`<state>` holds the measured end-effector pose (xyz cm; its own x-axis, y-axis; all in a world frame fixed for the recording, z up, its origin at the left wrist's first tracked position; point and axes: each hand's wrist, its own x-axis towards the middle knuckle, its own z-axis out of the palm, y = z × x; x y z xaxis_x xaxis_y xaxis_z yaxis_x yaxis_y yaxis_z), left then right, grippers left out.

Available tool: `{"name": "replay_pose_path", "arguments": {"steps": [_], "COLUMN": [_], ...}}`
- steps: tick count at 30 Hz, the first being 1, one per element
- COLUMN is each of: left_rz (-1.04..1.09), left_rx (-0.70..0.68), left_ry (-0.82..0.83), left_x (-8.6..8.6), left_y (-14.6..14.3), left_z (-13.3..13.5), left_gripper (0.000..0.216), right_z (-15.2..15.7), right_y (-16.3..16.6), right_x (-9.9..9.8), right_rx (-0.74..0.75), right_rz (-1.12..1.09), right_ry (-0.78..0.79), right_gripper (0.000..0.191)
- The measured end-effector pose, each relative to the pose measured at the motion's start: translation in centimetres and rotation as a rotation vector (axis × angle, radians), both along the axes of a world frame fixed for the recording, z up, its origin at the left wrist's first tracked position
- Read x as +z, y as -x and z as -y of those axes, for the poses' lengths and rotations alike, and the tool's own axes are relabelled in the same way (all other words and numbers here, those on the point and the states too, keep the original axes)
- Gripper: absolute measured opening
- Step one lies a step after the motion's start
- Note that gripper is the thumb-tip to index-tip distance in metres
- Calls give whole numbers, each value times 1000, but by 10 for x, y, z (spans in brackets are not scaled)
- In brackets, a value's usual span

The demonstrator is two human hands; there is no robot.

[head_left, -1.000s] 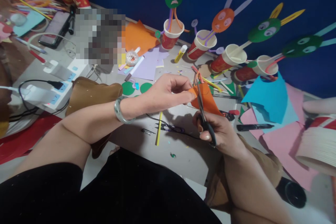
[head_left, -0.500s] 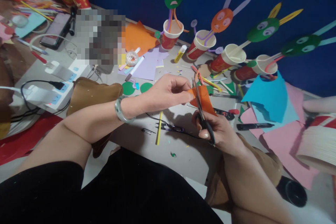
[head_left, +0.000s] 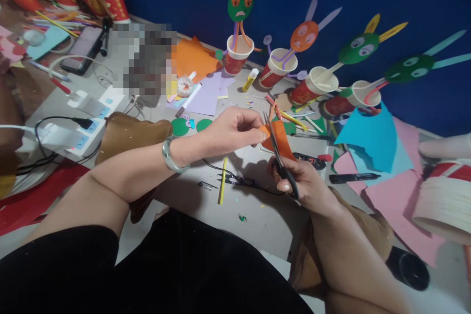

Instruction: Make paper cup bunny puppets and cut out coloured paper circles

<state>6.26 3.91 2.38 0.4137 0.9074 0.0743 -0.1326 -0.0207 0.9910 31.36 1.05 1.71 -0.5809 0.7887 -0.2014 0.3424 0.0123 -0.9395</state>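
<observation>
Over the middle of the table my left hand [head_left: 239, 130] pinches the left edge of a piece of orange paper [head_left: 281, 137]. My right hand [head_left: 307, 179] grips black-handled scissors [head_left: 281, 164], whose blades point up and away and lie across the paper near my left fingertips. Part of the orange sheet hangs to the right of the blades, above my right fingers. Below the hands, a yellow paper strip [head_left: 222, 181] lies beside small thread snips [head_left: 239, 180]. Two green paper circles [head_left: 179, 126] rest near my left wrist.
Along the blue wall stand several red-and-white paper cups [head_left: 238, 56] holding paper rabbit-like figures. Blue paper [head_left: 368, 140] and pink paper [head_left: 403, 206] lie at the right, near a stack of paper cups [head_left: 441, 206]. A power strip [head_left: 88, 122] with cables sits left, below a phone [head_left: 83, 49].
The camera view has shifted slightly. Both hands still hold the orange paper and scissors in about the same place; the blades sit slightly further left in view.
</observation>
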Motion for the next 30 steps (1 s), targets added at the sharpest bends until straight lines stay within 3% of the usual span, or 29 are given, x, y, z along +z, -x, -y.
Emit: {"name": "replay_pose_path", "arguments": {"steps": [13,23,30], "left_rz": [-6,-64,10], "left_rx": [8,179,74], "left_ry": [-23,-179,-142], "left_x": [-6,-10,-10], "left_y": [1,3,3], "left_z": [-2,-4,-4], "left_gripper": [26,24,25], "right_z": [-1,-1,-1], "right_y": [-1,1,1], "right_x": [-6,-2,-2], "right_rx": [-8,-8,-3], "right_rz": [-30,-23,-28], "right_ry": [-14,11,-1], "right_gripper": [80,81,81]}}
